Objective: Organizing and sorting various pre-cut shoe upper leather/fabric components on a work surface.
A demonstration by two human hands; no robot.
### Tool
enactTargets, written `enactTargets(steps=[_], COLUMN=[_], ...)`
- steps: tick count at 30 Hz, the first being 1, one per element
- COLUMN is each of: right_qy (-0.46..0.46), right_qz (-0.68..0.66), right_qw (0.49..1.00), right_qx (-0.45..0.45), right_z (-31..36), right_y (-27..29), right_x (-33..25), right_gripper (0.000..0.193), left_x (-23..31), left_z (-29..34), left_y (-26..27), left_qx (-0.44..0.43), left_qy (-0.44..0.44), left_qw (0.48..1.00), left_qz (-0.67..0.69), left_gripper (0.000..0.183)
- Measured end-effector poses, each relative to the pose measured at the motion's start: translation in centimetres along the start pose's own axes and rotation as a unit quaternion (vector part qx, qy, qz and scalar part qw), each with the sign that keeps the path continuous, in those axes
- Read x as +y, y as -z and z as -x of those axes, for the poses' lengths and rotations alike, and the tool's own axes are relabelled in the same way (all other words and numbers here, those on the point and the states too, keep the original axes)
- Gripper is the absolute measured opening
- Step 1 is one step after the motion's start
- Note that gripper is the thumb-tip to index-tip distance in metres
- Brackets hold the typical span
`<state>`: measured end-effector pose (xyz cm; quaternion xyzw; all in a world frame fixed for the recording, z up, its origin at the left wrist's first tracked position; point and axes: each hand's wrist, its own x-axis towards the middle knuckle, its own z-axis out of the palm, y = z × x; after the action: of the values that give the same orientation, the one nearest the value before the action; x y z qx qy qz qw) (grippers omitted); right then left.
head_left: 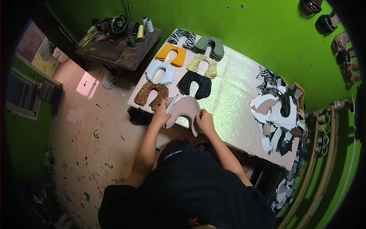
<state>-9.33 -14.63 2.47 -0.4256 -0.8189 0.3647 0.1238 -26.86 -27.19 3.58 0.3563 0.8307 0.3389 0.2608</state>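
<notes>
Near the table's front edge I hold a stack of dusty-pink U-shaped cut pieces [185,104], its curve facing away from me. My left hand [162,114] is closed on its left leg; a pale narrow strip [172,103] shows by those fingers, and I cannot make out what it is. Around the right leg my right hand [205,121] is closed. Just beyond lie a brown leopard-patterned stack [144,94] and a black patterned stack [185,84] of like shape. Farther back sit stacks in white [150,72], orange [164,52], gold glitter [195,63], green [202,44] and zebra stripes [176,37].
Shimmering pale sheeting [236,95] covers the table. Scraps [280,114] heap at its right end by a cardboard box [299,93]. A sewing machine [116,24] and thread spools [150,26] stand on a wooden table [103,51] at the back left. Sandals [324,129] hang on the right.
</notes>
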Motion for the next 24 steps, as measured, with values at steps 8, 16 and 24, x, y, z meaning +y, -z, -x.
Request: enactTargets(steps=[8, 16, 24], right_qy=[0.068, 0.196, 0.37], right_qz=[0.141, 0.092, -0.025], right_qw=[0.979, 0.976, 0.928], right_qx=[0.133, 0.018, 0.025], right_z=[1.4, 0.6, 1.1], right_y=[-0.1, 1.1, 3.0], right_x=[-1.5, -1.7, -9.4], right_gripper=[0.023, 0.045, 0.051], left_x=[0.8, 3.1, 6.7], left_z=[0.5, 0.6, 2.2], left_y=[0.4, 2.5, -0.2], left_qx=[0.044, 0.022, -0.016], left_qy=[0.014, 0.018, 0.091], left_qw=[0.996, 0.93, 0.799], left_qz=[-0.07, 0.366, 0.594], left_gripper=[0.037, 0.034, 0.03])
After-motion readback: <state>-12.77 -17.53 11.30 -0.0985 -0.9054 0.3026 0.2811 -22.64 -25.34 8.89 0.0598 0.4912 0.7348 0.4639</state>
